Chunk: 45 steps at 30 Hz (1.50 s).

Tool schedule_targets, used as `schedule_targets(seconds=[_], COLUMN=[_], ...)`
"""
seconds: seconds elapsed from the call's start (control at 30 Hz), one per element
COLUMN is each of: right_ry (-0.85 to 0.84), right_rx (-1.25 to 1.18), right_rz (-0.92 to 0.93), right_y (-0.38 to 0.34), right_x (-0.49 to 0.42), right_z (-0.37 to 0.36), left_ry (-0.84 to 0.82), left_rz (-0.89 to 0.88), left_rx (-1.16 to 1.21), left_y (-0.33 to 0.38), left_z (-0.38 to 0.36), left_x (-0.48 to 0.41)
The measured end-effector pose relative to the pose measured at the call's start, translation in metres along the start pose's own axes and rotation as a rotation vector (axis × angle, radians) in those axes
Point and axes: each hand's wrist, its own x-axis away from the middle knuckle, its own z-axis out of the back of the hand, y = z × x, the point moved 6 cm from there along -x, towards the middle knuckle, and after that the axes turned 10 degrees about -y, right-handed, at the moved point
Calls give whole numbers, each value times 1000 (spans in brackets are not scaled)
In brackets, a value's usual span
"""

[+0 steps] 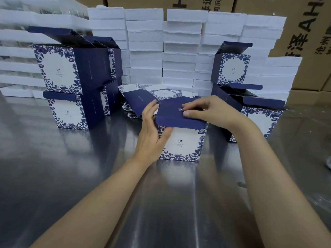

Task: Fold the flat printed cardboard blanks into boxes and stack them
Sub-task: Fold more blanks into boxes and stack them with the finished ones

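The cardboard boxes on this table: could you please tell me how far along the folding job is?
Done: folded boxes stand stacked on the left and on the right, top flaps open. In hand: the box at centre, steadied by the left hand while the right hand presses its navy lid flap down. Left: a pile of flat blanks behind it.

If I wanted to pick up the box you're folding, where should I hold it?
Probably by its two upright side walls, one hand from each side. The box stands upright on the metal table, and its dark lid flap on top looks not fully closed, so lifting by the flap might let it fold. The left hand already rests against the left wall.
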Motion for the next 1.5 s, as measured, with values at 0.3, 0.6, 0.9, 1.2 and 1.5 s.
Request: schedule_targets(seconds=[0.3, 0.6, 0.9, 1.2, 1.5], right_ry=[-57, 39, 129, 195, 211], right_rx=[144, 69, 21, -82, -180], right_rz=[-21, 31, 81, 76, 147], right_y=[-14, -23, -25, -21, -11], right_x=[5, 9, 11, 9, 9], right_z=[-7, -3, -4, -5, 0], left_ry=[11, 64, 128, 182, 188], left_rz=[11, 117, 209, 236, 253], left_rx=[-31, -45, 46, 24, 134], left_y=[3, 3, 11, 19, 20], left_z=[4, 19, 25, 31, 29], left_x=[-2, -15, -22, -28, -25])
